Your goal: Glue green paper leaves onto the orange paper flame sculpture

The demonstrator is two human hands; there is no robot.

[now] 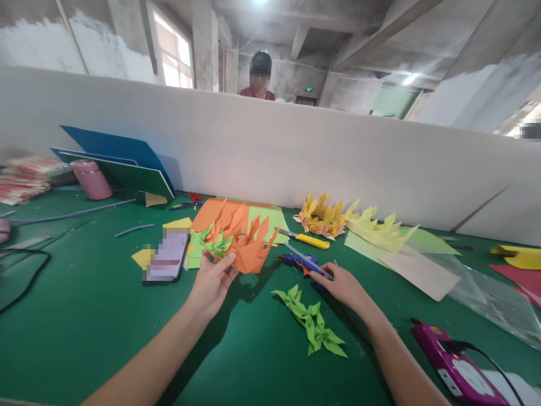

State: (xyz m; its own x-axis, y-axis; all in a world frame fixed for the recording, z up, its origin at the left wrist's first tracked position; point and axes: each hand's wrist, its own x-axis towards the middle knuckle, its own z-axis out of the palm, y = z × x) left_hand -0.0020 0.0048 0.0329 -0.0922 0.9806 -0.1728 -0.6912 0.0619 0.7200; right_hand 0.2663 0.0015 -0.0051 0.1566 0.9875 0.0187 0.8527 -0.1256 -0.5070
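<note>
left hand (214, 285), left forearm (164, 341): bare, slender, left of green paper garland (310, 322) | right hand (344, 286), right forearm (395, 344): likewise

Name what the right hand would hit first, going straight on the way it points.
Beyond the pale stick at its fingertips, the right hand would probably meet the blue glue gun first; depth is unclear, so they may already touch.

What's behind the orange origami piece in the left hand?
Parts of an orange sheet and a light-green sheet show past the orange origami piece; whatever its folds cover can't be seen.
</note>
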